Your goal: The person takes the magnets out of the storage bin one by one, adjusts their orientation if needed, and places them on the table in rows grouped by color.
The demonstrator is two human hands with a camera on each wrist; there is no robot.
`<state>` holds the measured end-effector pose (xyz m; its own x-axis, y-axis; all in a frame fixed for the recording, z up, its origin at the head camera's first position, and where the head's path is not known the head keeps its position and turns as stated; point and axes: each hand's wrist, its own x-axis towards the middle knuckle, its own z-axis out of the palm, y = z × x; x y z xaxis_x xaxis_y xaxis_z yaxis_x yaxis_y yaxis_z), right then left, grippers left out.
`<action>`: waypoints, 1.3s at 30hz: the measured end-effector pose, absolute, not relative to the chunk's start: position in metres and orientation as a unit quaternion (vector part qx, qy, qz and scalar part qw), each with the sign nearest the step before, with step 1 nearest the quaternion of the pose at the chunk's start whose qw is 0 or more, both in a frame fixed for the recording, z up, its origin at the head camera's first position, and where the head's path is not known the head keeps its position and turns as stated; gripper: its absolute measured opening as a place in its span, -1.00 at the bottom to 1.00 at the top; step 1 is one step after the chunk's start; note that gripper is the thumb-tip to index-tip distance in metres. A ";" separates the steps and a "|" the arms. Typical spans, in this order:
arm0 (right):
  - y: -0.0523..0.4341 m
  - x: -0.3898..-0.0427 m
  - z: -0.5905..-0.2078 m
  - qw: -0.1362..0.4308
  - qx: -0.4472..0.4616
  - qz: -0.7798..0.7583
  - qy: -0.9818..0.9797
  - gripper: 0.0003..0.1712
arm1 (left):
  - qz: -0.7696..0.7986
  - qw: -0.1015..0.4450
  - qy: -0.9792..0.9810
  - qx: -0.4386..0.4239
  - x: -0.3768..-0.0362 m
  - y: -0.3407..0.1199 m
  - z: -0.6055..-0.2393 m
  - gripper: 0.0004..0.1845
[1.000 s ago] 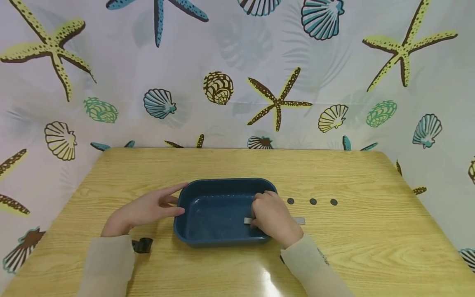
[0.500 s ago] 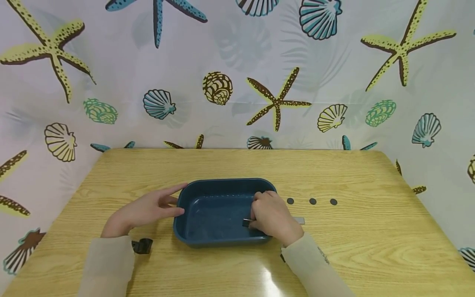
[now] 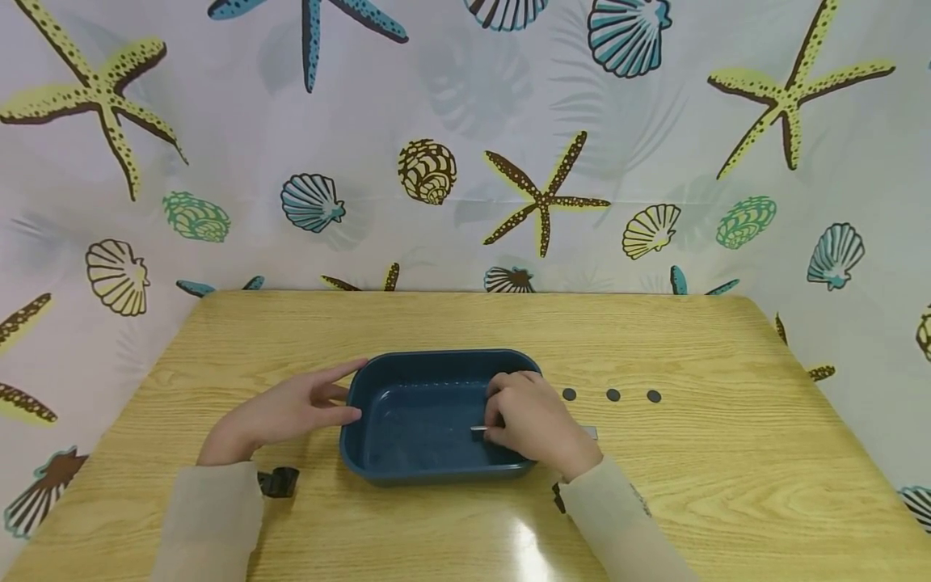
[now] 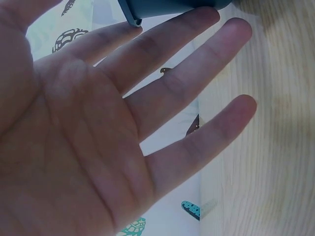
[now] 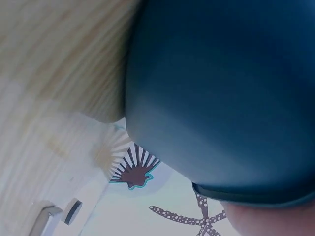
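Observation:
A dark blue rectangular tray (image 3: 371,380) sits mid-table. My left hand (image 3: 291,408) lies flat on the wood with straight fingers against the tray's left rim; in the left wrist view the palm (image 4: 88,142) fills the frame and the fingertips reach the tray's rim (image 4: 133,17). My right hand (image 3: 531,420) is curled over the tray's right side and pinches a small grey metal piece (image 3: 478,432) just above the tray's floor. The right wrist view shows mainly the tray's outer wall (image 5: 221,93).
Three small dark discs (image 3: 612,394) lie in a row right of the tray, with a grey metal strip (image 3: 591,433) in front of them, partly behind my right hand. A small black clip (image 3: 278,481) lies by my left sleeve. A shell-patterned curtain backs the table (image 3: 727,485).
My right hand has shifted a little left and further into the tray with the metal piece, which now shows shorter beyond the fingers. The left hand has stayed put.

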<state>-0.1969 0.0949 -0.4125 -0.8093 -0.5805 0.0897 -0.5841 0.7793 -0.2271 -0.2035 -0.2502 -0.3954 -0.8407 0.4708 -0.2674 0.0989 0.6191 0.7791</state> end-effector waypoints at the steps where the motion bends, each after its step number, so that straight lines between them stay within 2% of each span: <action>1: 0.096 -0.197 -0.412 0.010 0.310 0.130 -0.942 -0.85 | 0.404 0.230 0.870 0.165 -0.204 -0.250 -0.395 -0.09; 21: 0.111 -0.198 -0.385 0.071 0.305 0.174 -0.933 -0.89 | 0.409 0.237 0.866 0.162 -0.205 -0.249 -0.393 -0.08; 29: 0.125 -0.199 -0.380 0.072 0.297 0.176 -0.936 -0.88 | 0.410 0.239 0.864 0.164 -0.206 -0.249 -0.393 -0.08; 39: 0.152 -0.202 -0.374 0.044 0.252 0.195 -0.947 -0.91 | 0.410 0.239 0.866 0.161 -0.207 -0.250 -0.392 -0.08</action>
